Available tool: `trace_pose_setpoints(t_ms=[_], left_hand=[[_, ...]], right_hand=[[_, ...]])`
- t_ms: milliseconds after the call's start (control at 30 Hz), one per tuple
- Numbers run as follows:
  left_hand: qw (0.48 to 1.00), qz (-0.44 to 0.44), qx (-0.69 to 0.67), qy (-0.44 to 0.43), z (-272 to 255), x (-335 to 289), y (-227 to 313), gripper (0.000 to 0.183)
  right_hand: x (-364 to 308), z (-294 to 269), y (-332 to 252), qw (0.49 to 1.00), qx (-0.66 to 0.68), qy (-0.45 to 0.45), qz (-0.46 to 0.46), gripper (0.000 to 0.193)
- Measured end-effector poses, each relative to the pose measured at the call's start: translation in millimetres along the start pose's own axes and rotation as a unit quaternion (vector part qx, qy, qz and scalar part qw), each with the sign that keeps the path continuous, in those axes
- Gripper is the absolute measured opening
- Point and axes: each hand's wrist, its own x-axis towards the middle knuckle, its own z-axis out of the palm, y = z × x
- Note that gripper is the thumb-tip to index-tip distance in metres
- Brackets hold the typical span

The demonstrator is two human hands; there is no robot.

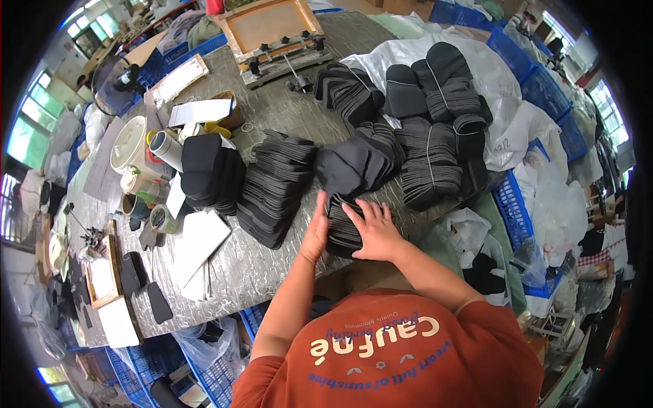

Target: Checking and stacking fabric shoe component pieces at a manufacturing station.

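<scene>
A small stack of flat black pieces (343,228) stands at the near edge of the table, between my two hands. My left hand (315,230) lies along the stack's left side, fingers straight and pointing away from me. My right hand (374,230) rests on the stack's right side with its fingers spread. Just beyond is a fanned pile of black pieces (357,160). To the left leans a long row of black pieces (272,187). Several bundles tied with pale bands, one of them a tied bundle (430,163), lie to the right.
A wooden-framed screen (272,27) is clamped at the table's far side. Tubs, a white bucket (129,144) and white sheets (203,245) crowd the left. White plastic sheeting (507,112) covers the far right. Blue crates (513,211) stand beside and below the table.
</scene>
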Motion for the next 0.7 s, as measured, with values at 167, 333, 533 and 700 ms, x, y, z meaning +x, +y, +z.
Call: trace_pose_setpoints(t_ms=[167, 333, 533, 700], left_hand=[[0.998, -0.046, -0.031, -0.015, 3.2, 16.6, -0.2, 0.079], [0.999, -0.007, 0.039, -0.016, 3.6, 21.4, 7.0, 0.082], [0.998, 0.004, 0.014, 0.066, -5.3, 5.4, 7.4, 0.072], [0.998, -0.014, 0.019, 0.059, 9.3, 3.5, -5.8, 0.076]], right_hand=[[4.9, -7.3, 4.7, 0.999, -0.008, 0.009, 0.037, 0.116], [15.5, 4.0, 21.8, 0.997, 0.075, 0.02, -0.024, 0.117], [9.4, -10.2, 6.5, 1.0, -0.025, -0.002, -0.016, 0.115], [8.3, -10.5, 11.3, 0.999, 0.043, 0.009, 0.014, 0.12]])
